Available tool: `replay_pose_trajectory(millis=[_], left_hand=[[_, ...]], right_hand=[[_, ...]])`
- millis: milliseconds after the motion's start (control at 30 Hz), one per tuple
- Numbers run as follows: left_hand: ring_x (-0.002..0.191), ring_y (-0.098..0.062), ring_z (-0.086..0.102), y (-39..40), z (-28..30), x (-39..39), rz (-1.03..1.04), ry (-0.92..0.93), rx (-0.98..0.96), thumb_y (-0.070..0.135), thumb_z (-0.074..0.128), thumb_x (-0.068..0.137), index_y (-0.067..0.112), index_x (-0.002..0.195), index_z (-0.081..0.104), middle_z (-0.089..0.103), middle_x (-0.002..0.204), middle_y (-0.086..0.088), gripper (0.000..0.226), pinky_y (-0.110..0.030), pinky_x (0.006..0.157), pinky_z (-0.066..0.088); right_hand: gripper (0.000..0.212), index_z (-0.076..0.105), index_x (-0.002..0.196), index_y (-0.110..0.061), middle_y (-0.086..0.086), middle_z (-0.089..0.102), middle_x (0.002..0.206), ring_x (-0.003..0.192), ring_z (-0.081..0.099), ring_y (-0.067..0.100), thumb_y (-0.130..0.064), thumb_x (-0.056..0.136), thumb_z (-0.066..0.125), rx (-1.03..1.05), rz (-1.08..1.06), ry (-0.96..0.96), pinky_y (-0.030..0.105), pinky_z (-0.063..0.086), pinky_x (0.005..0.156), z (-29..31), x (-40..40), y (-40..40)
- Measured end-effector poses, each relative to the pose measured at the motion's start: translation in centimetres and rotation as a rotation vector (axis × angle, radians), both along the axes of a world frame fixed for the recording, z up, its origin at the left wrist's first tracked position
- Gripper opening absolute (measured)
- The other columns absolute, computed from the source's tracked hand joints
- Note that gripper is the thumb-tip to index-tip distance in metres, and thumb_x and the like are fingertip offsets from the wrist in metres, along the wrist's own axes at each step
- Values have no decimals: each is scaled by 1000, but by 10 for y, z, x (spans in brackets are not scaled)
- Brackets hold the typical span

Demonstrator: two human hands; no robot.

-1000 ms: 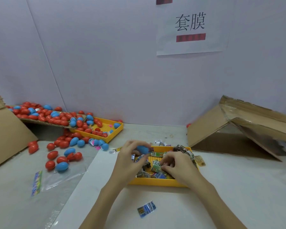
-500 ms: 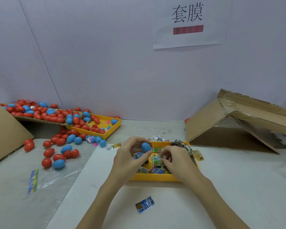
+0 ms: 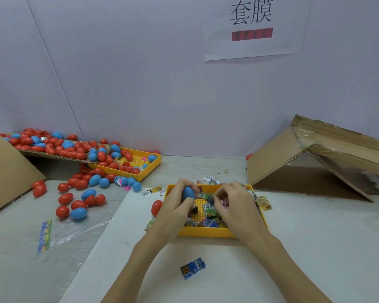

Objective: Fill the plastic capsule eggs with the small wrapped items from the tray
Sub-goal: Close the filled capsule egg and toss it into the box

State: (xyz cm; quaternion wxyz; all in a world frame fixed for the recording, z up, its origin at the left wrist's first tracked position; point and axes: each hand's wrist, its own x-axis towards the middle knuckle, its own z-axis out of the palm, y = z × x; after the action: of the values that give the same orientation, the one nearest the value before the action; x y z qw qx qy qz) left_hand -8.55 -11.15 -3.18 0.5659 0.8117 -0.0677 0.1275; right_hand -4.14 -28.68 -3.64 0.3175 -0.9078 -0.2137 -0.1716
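Note:
A yellow tray (image 3: 206, 233) of several small wrapped items (image 3: 209, 209) sits in front of me. Over its left side my left hand (image 3: 175, 206) grips a blue capsule egg (image 3: 188, 192). My right hand (image 3: 234, 204) hovers over the tray's right half and pinches a small dark piece (image 3: 211, 200) close to the egg; what it is I cannot make out. A red egg (image 3: 156, 207) lies just left of the tray, partly behind my left hand.
Several red and blue eggs (image 3: 74, 193) lie scattered at left, more in a second yellow tray (image 3: 149, 171) and on a cardboard ramp (image 3: 53, 154). A blue wrapped packet (image 3: 193, 267) lies near me. A tilted cardboard box (image 3: 315, 158) stands at right. A clear bag (image 3: 79, 226) lies left.
My left hand turned the blue egg upright and brought it closer to my right hand, which rose from the packets with a small piece pinched. The camera tilted down slightly.

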Motion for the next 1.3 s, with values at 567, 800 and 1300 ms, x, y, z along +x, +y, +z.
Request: replay_pose_trajectory(millis=[567, 800, 1300], left_hand=[[71, -4, 62, -4, -3, 5, 177, 31, 4, 30, 67, 97, 27, 87, 72, 66, 77, 14, 11, -14, 62, 51], [72, 3, 62, -7, -2, 1, 198, -36, 42, 26, 64, 99, 27, 90, 72, 64, 69, 19, 12, -11, 62, 50], [85, -9, 60, 0, 6, -2, 22, 140, -161, 20, 64, 99, 33, 115, 52, 58, 114, -3, 24, -15, 70, 51]], right_hand=[[11, 73, 96, -15, -3, 60, 93, 86, 54, 7, -25, 92, 75, 106, 186, -232, 16, 46, 77, 0, -10, 7], [16, 72, 111, -27, -13, 70, 97, 90, 62, -2, -26, 96, 70, 459, 170, 128, 13, 49, 74, 3, -8, 5], [11, 78, 87, -23, -3, 74, 73, 58, 60, -2, -23, 95, 71, 745, 113, 348, 15, 49, 58, 5, -4, -4]])
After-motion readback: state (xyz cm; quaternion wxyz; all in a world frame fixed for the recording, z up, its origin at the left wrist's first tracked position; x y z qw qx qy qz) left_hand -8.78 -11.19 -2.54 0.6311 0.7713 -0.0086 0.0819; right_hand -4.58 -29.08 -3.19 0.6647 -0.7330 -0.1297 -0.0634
